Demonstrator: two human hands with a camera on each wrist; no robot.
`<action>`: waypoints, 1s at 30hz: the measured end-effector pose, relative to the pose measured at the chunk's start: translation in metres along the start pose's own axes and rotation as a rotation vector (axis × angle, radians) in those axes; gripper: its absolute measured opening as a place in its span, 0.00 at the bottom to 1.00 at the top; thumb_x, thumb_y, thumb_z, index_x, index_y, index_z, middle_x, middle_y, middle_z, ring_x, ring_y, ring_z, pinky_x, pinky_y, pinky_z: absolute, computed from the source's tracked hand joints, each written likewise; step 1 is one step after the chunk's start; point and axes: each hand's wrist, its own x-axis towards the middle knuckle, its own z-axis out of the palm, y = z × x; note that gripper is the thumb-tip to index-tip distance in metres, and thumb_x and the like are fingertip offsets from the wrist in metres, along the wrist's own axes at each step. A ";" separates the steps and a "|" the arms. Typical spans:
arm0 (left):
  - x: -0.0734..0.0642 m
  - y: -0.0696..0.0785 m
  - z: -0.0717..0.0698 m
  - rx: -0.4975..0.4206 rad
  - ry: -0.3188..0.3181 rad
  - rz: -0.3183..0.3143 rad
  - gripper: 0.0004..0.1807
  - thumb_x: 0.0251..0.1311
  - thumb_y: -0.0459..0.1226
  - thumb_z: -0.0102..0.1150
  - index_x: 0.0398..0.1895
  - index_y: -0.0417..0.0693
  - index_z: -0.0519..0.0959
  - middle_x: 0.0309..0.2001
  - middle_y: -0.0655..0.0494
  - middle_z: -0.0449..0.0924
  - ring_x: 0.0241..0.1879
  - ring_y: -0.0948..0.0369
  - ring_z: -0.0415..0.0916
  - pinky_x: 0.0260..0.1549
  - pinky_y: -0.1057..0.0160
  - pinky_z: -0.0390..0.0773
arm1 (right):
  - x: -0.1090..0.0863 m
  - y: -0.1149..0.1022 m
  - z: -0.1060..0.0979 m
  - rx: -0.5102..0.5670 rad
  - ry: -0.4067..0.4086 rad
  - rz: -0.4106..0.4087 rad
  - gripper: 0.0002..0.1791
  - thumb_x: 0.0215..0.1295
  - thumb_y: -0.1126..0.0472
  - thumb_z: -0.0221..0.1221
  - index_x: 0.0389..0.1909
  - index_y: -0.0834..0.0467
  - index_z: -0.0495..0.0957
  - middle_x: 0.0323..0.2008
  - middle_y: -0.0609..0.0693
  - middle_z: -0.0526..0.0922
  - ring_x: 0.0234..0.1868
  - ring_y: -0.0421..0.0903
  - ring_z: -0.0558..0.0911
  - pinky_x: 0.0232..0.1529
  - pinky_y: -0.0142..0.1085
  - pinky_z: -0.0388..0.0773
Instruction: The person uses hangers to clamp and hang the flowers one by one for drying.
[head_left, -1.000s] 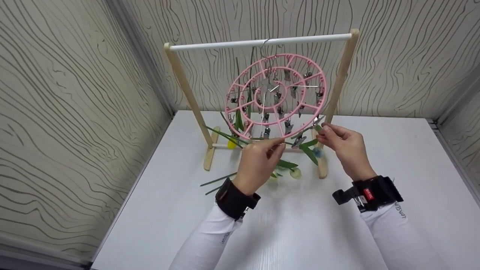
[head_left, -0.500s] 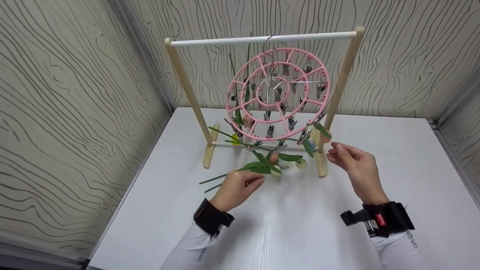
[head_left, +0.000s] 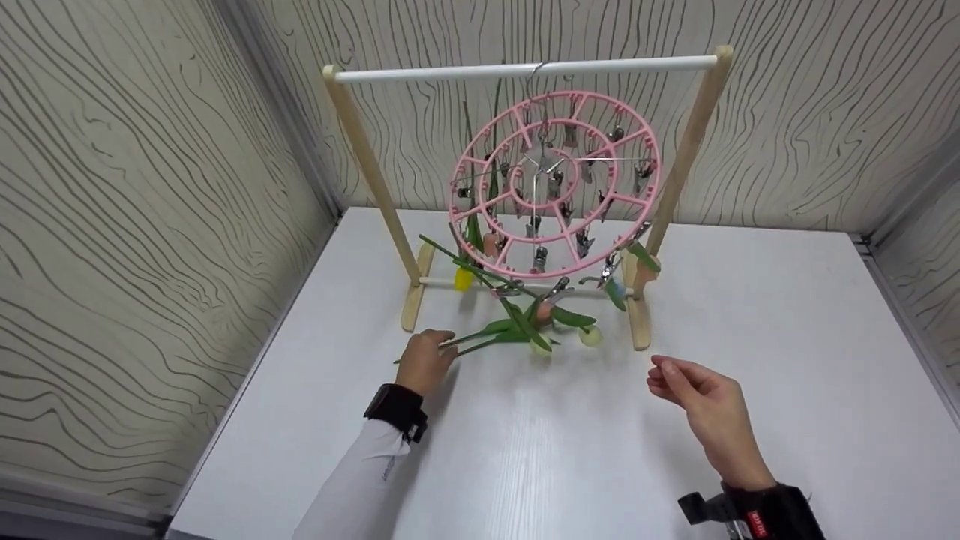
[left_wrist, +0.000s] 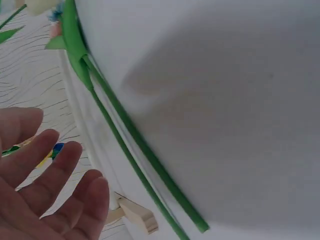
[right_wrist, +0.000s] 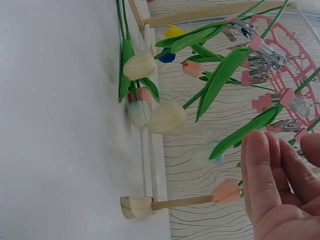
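My left hand (head_left: 426, 361) is over the stems of tulips (head_left: 513, 336) lying on the white table. In the left wrist view its loosely bent fingers stand apart beside two green stems (left_wrist: 132, 131), holding nothing. My right hand (head_left: 701, 397) hovers over the table at the right, with lightly bent fingers and nothing between them. A round pink clip hanger (head_left: 658, 174) hangs tilted, with metal clips holding tulips. Among the hanging ones are an orange tulip (head_left: 646, 267) at the right, a yellow tulip (head_left: 463, 280) at the left and a white tulip (right_wrist: 168, 117).
A wooden stand (head_left: 373, 180) with a white top bar (head_left: 442, 73) bears the hanger. Its right foot (head_left: 638, 324) is beyond my right hand. Behind the table (head_left: 795, 315) rise wood-patterned walls (head_left: 810, 135).
My right hand has let go of the orange tulip, now hanging at the hanger's right, and drawn back. My left hand has left the hanger's rim and moved down left to the lying stems.
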 end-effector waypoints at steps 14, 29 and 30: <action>0.004 0.005 0.026 0.222 0.009 -0.072 0.06 0.57 0.33 0.64 0.37 0.47 0.87 0.34 0.50 0.84 0.39 0.50 0.77 0.39 0.52 0.76 | -0.018 0.011 -0.010 0.011 0.012 0.053 0.24 0.68 0.53 0.59 0.55 0.69 0.77 0.37 0.45 0.87 0.40 0.39 0.87 0.44 0.31 0.83; -0.016 0.010 0.023 0.309 -0.092 0.097 0.04 0.51 0.27 0.64 0.26 0.44 0.85 0.26 0.52 0.84 0.30 0.53 0.81 0.32 0.55 0.79 | -0.020 0.019 -0.006 0.010 0.015 0.110 0.23 0.68 0.54 0.60 0.55 0.68 0.78 0.37 0.45 0.87 0.42 0.42 0.87 0.44 0.31 0.83; -0.019 0.010 0.022 0.295 -0.107 0.101 0.05 0.50 0.26 0.63 0.25 0.43 0.85 0.26 0.52 0.84 0.29 0.54 0.81 0.31 0.57 0.79 | -0.020 0.019 -0.006 0.009 0.016 0.111 0.22 0.68 0.55 0.60 0.55 0.68 0.78 0.37 0.45 0.87 0.42 0.42 0.87 0.44 0.31 0.83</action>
